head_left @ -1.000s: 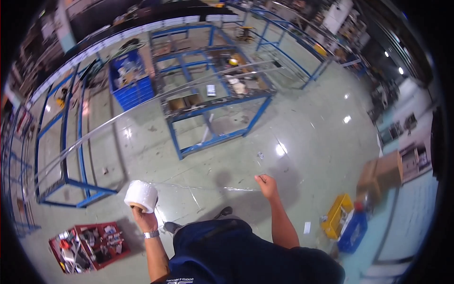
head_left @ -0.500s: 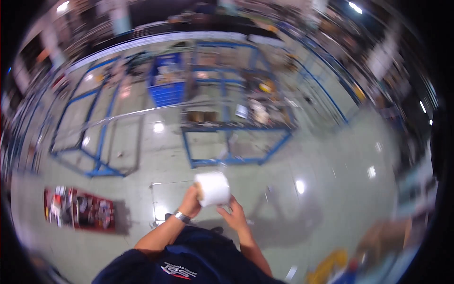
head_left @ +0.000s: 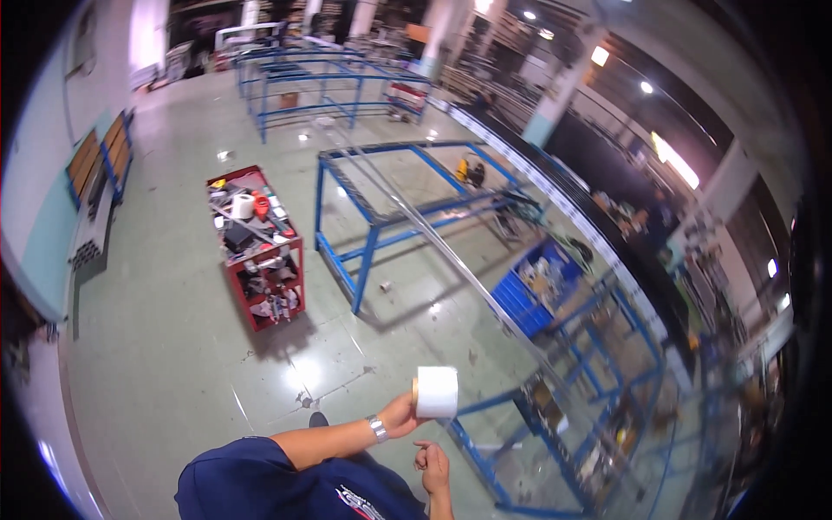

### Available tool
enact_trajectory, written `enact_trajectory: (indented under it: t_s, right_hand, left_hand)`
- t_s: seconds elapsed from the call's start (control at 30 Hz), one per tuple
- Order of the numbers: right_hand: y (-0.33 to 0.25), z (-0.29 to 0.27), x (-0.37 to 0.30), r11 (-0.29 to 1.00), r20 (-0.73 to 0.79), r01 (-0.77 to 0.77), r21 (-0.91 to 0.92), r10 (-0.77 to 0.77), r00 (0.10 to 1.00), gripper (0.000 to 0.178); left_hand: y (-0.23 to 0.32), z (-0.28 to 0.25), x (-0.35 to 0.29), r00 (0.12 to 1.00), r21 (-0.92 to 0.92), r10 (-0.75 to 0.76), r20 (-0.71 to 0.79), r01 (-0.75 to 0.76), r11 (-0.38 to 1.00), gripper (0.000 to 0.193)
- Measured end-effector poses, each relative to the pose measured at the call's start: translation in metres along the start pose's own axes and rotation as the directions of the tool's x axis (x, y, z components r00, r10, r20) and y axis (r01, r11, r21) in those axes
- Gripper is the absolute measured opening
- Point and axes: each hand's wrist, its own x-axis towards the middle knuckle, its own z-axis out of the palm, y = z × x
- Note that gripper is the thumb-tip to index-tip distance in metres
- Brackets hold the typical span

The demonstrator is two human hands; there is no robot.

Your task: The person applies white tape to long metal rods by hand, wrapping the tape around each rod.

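Note:
My left hand [head_left: 399,416], with a metal-banded watch on its wrist, is closed on a thick white roll [head_left: 438,392] with a brown cardboard core. The roll is held out in front of me above the floor, its core end against my palm side. Just below and to the right of it is my right hand [head_left: 432,466], apart from the roll. Its fingers are curled in; whether anything small is between them I cannot make out.
A red tool cart [head_left: 299,251] loaded with tools stands ahead on the left. Blue metal frames [head_left: 368,260] fill the middle and right, with a long thin bar [head_left: 446,251] across them. A blue crate [head_left: 517,301] sits among them. Profiles [head_left: 94,227] lie by the left wall.
My view has swung left, bringing the red cart and left wall in. My right hand has left the roll and curled its fingers; my left hand still holds the roll.

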Motion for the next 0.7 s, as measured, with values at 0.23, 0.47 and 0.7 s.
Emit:
enact_trajectory:
  t_s: [0.23, 0.47, 0.7]
  right_hand:
    - [0.04, 0.005, 0.23, 0.704, 0.221, 0.198, -0.682, -0.06, 0.973, 0.022]
    - [-0.094, 0.194, 0.376, 0.645, 0.412, 0.234, -0.727, 0.137, 0.901, 0.025]
    - [-0.051, 0.271, 0.439, 0.653, 0.536, 0.499, -0.57, -0.164, 0.828, 0.031]
  left_hand:
    - [0.186, -0.059, -0.005, 0.962, 0.547, -0.159, 0.224, 0.011, 0.837, 0.042]
    - [0.285, -0.13, -0.008, 0.923, 0.907, 0.383, -0.041, -0.127, 0.402, 0.045]
    - [0.357, -0.199, 0.033, 0.533, 0.754, 0.715, -0.453, -0.199, 0.626, 0.038]
